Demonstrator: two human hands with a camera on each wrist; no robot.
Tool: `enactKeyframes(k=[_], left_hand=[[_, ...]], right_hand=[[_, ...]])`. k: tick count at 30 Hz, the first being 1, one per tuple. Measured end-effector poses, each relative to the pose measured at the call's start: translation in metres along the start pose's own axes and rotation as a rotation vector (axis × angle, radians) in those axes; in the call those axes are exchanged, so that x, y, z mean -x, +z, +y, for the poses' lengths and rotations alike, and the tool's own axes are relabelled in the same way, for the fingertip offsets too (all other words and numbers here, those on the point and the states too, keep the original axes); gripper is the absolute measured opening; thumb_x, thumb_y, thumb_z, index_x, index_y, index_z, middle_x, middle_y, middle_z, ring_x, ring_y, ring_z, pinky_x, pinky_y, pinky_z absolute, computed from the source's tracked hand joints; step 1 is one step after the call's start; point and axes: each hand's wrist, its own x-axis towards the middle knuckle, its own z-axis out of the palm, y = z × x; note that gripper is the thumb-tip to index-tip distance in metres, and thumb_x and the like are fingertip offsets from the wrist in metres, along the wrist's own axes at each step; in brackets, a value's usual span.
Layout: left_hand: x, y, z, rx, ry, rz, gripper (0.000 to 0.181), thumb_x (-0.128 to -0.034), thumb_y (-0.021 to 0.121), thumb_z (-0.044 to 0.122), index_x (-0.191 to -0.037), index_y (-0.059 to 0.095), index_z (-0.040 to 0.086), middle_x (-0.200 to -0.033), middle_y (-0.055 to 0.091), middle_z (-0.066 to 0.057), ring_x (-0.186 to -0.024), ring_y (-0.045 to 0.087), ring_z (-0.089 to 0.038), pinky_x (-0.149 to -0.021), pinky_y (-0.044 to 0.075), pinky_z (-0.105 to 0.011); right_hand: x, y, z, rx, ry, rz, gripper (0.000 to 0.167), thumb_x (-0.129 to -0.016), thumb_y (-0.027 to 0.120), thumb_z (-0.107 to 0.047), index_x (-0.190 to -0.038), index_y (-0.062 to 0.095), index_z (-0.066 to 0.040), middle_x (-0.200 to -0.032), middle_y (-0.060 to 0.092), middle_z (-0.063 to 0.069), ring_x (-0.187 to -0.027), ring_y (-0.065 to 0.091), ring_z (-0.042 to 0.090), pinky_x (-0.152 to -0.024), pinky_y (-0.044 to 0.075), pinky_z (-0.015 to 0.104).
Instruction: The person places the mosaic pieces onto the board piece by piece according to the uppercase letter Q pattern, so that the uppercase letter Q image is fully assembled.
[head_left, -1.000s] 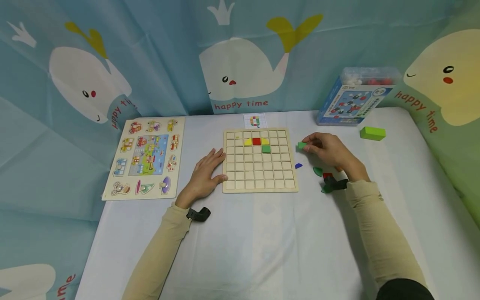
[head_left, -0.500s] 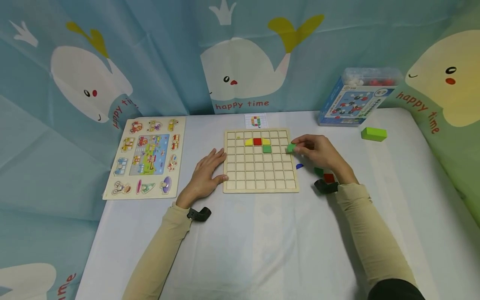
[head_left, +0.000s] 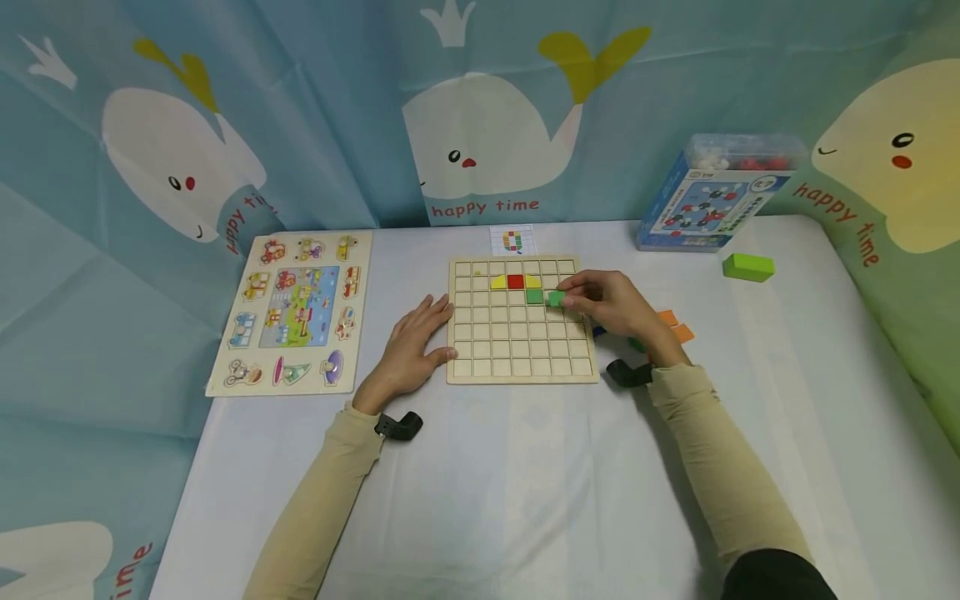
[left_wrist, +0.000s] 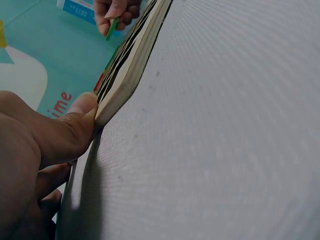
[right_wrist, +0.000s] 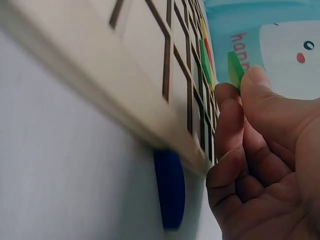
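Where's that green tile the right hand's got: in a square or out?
Out: the right hand pinches the green tile, and the right wrist view shows it apart from the wooden grid board.

Half lost behind my own fingers

My right hand [head_left: 609, 302] covers one end of the green tile [right_wrist: 233, 67] and, from the head view, part of the blue piece [right_wrist: 170, 192], which blurs in the right wrist view. My wrist partly hides another green piece [head_left: 636, 344]. The pattern on the card [head_left: 513, 242] is too small to read. The board [right_wrist: 130, 95] and my left hand [left_wrist: 37, 137] run off the wrist views' edges.
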Motion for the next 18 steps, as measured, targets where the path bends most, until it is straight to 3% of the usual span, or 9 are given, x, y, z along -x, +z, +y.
enactKeyframes(k=[6, 18], left_hand=[[0.0, -0.001, 0.002, 0.006, -0.003, 0.0, 0.077, -0.0983, 0.074, 0.021, -0.164, 0.038, 0.004, -0.176, 0.028, -0.01, -0.166, 0.014, -0.032, -0.133, 0.01, -0.057], [0.0, -0.001, 0.001, 0.005, -0.008, -0.003, 0.076, -0.0987, 0.074, 0.02, -0.164, 0.038, 0.004, -0.176, 0.027, -0.009, -0.167, 0.013, -0.031, -0.134, 0.009, -0.056]], right_hand=[[-0.003, 0.008, -0.007, -0.019, -0.009, -0.027, 0.028, -0.103, 0.072, -0.017, -0.124, 0.074, 0.0, -0.11, 0.074, 0.019, -0.097, 0.07, 0.026, -0.081, 0.053, 0.015], [-0.008, 0.016, -0.013, 0.0, -0.03, -0.077, 0.023, -0.1, 0.076, -0.015, -0.119, 0.073, -0.002, -0.105, 0.072, 0.015, -0.092, 0.066, 0.025, -0.078, 0.052, 0.022]])
